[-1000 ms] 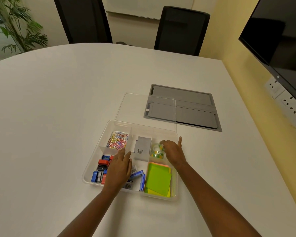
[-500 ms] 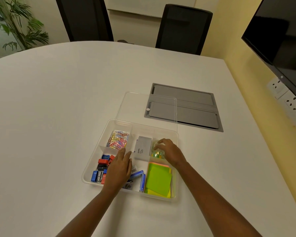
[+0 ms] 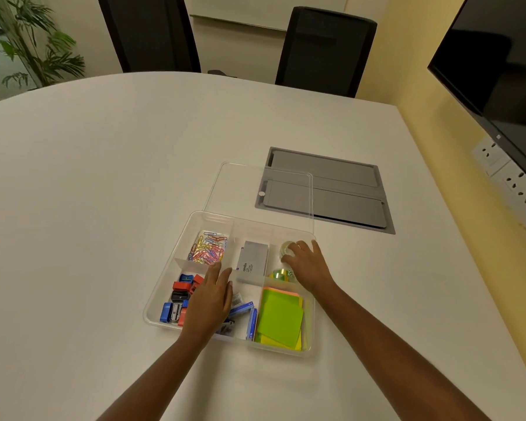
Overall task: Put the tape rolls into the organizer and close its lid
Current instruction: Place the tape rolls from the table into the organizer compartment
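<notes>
The clear plastic organizer [image 3: 170,288] lies on the white table, its transparent lid [image 3: 240,189] folded back flat behind it. In the far right compartment sit a clear tape roll [image 3: 284,247] and a green patterned tape roll [image 3: 281,274]. My right hand [image 3: 308,265] is in that compartment with its fingertips on the clear roll, partly covering the green one. My left hand [image 3: 208,299] rests flat, fingers together, over the organizer's middle, holding nothing.
Other compartments hold coloured paper clips [image 3: 208,247], a grey box [image 3: 252,262], sharpeners [image 3: 179,299], blue staple boxes [image 3: 249,320] and green sticky notes [image 3: 281,319]. A grey cable hatch [image 3: 340,189] is set in the table behind the lid. Two black chairs stand at the far edge.
My right hand has shifted farther back in the right compartment onto the clear roll, uncovering the green roll. My left hand has stayed in place.
</notes>
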